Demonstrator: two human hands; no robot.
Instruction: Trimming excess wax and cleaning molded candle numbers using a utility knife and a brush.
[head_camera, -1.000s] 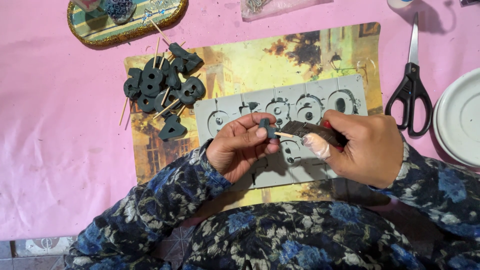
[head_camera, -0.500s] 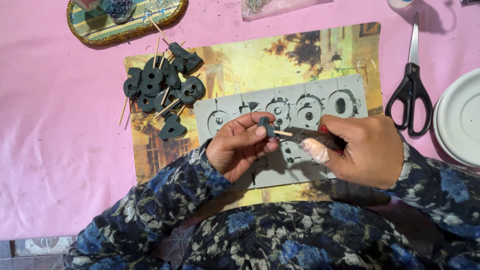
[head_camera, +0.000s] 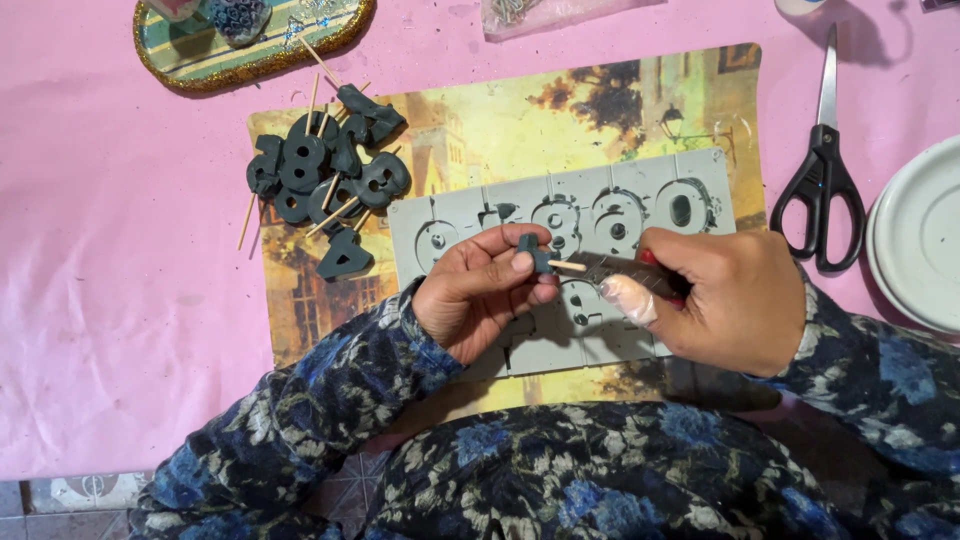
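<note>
My left hand (head_camera: 482, 290) pinches a small dark grey moulded piece (head_camera: 530, 253) with a thin wooden stick (head_camera: 566, 265) coming out of its right side. My right hand (head_camera: 722, 298) is closed on a dark tool (head_camera: 622, 268) whose tip meets the stick. Both hands hover over a grey silicone mould (head_camera: 655, 203) with number-shaped cavities. The mould lies on a yellow picture mat (head_camera: 560, 110).
A pile of dark grey number pieces on sticks (head_camera: 325, 180) lies on the mat's left. Black-handled scissors (head_camera: 825, 170) and a white plate (head_camera: 925, 235) are at the right. A gold-rimmed oval tray (head_camera: 250, 35) sits at the top left on the pink cloth (head_camera: 110, 250).
My hands have stayed nearly in place; the tool tip has shifted slightly against the stick of the small piece.
</note>
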